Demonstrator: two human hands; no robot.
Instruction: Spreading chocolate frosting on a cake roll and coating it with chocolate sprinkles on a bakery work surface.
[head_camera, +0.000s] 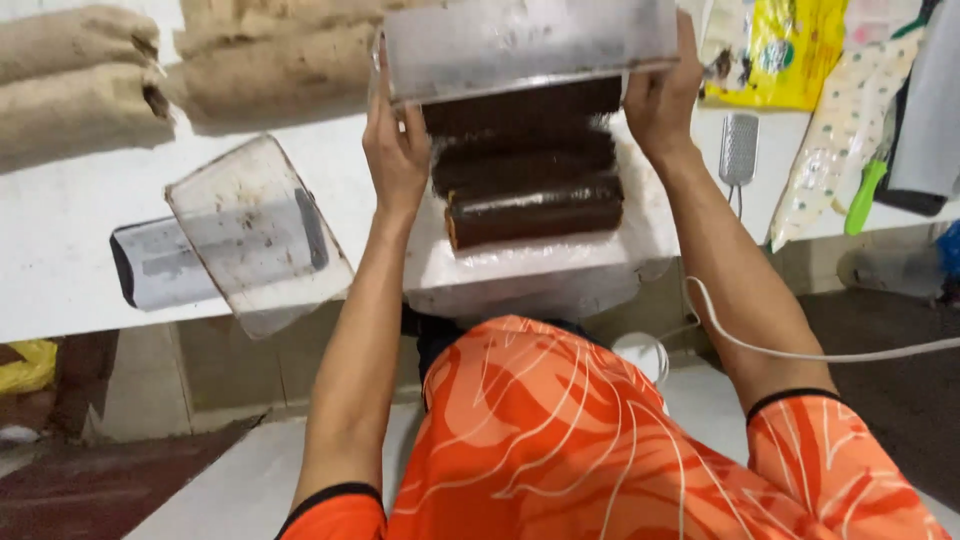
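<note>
From the head camera, both arms reach forward over a white worktop (70, 270). The left hand (395, 150) grips the left end of a clear plastic tray (530, 40), fingers curled round its edge and thumb along the side. The right hand (662, 95) closes on the tray's right end in the same way, fingers wrapped over the rim. The tray is held level, lifted above the far end of three dark brown rolled cakes (530, 180), which lie side by side, touching, on a white sheet (520, 270) at the worktop's near edge. The farthest roll is partly hidden under the tray.

To the left lies a second clear tray (255, 230), tilted across a grey flat lid (150, 265). Burlap sacks (80, 85) sit along the back left. To the right are a small metal grater (739, 148), a yellow packet (775, 50) and a green-handled tool (865, 195). A white cable (800, 352) trails past the right forearm, above the orange patterned shirt (560, 440).
</note>
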